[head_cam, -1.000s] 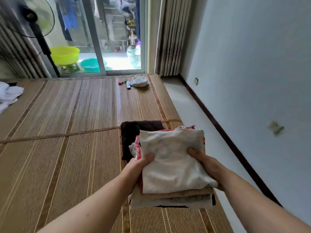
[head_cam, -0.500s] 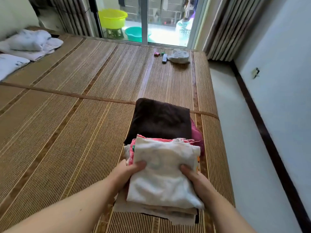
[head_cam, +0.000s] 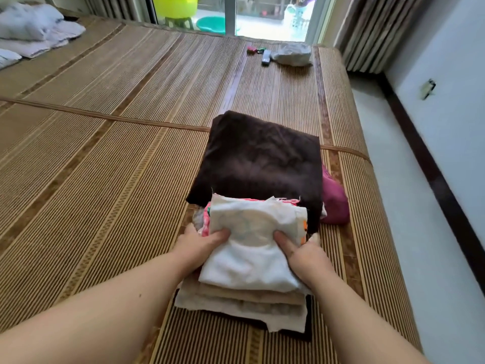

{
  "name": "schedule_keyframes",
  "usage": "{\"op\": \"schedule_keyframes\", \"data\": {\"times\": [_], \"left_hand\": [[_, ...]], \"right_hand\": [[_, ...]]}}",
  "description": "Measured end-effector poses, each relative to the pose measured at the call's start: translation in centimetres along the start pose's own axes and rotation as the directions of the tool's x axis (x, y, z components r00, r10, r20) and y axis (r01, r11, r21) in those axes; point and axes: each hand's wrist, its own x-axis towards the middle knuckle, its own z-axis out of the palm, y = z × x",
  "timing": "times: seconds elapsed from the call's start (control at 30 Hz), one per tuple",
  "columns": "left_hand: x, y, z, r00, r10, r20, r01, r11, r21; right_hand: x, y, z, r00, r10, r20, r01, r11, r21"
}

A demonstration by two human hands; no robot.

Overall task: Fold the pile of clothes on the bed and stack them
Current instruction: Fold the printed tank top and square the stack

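Observation:
A stack of folded clothes [head_cam: 252,258] lies near the right edge of the bamboo-mat bed [head_cam: 105,179], with a white garment on top, pink pieces under it and beige layers at the bottom. My left hand [head_cam: 199,245] grips the stack's left side, thumb on the white top. On the opposite side my right hand [head_cam: 301,250] grips it the same way. Just beyond sits a folded dark brown garment [head_cam: 262,158] resting on a magenta piece [head_cam: 334,203].
A remote [head_cam: 265,57], small clips [head_cam: 253,50] and a crumpled grey bag [head_cam: 291,54] lie at the bed's far end. White bedding [head_cam: 34,30] sits at far left. The floor strip [head_cam: 420,206] and wall run along the right. Basins stand beyond the glass door.
The view has tilted downward and turned left. Both hands have brought the held stack lower and closer to the brown garment on the mat.

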Motion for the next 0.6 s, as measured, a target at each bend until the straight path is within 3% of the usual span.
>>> {"op": "schedule_keyframes", "data": {"times": [0.07,0.13,0.2,0.23,0.27,0.3,0.33,0.37,0.4,0.43,0.5,0.6], "left_hand": [[-0.7,0.5,0.2,0.968,0.088,-0.233,-0.032,0.971,0.237],[-1.9,1.1,0.5,0.872,0.39,-0.297,-0.209,0.843,0.495],[-2.8,1.5,0.8,0.712,0.689,-0.132,-0.422,0.571,0.704],[-3.1,1.8,1.0,0.637,0.771,-0.003,-0.496,0.413,0.764],[-3.3,2.0,1.3,0.602,0.79,0.115,-0.532,0.29,0.795],[-3.4,2.3,1.5,0.639,0.738,0.216,-0.543,0.233,0.807],[-3.5,2.7,1.7,0.723,0.63,0.283,-0.527,0.239,0.815],[-3.6,3.0,1.9,0.802,0.507,0.316,-0.491,0.259,0.832],[-3.6,3.3,2.0,0.851,0.407,0.33,-0.454,0.258,0.853],[-4.1,3.7,1.9,0.875,0.34,0.345,-0.433,0.232,0.871],[-5.2,4.9,1.6,0.896,0.249,0.368,-0.418,0.192,0.888],[-7.8,8.1,0.4,0.902,0.287,0.323,-0.397,0.252,0.883]], "right_hand": [[-0.5,-0.7,0.1,0.963,-0.152,-0.222,0.105,0.972,-0.209],[-1.5,-1.1,0.4,0.813,-0.481,-0.328,0.307,0.833,-0.46],[-2.1,-1.9,0.6,0.533,-0.795,-0.29,0.457,0.559,-0.693],[-2.4,-2.3,0.7,0.406,-0.891,-0.204,0.48,0.398,-0.782],[-2.7,-2.7,0.8,0.355,-0.929,-0.104,0.506,0.284,-0.814],[-2.9,-3.0,0.8,0.409,-0.912,-0.003,0.546,0.248,-0.8],[-2.9,-3.5,0.7,0.537,-0.839,0.084,0.586,0.3,-0.753],[-2.9,-3.6,0.6,0.701,-0.691,0.174,0.575,0.404,-0.712],[-2.8,-3.8,0.4,0.82,-0.52,0.241,0.517,0.491,-0.702],[-3.0,-4.0,0.0,0.877,-0.384,0.29,0.463,0.514,-0.722],[-4.1,-4.6,-1.1,0.907,-0.275,0.318,0.416,0.487,-0.768],[-6.6,-6.7,-3.7,0.91,-0.32,0.264,0.399,0.497,-0.771]]}}
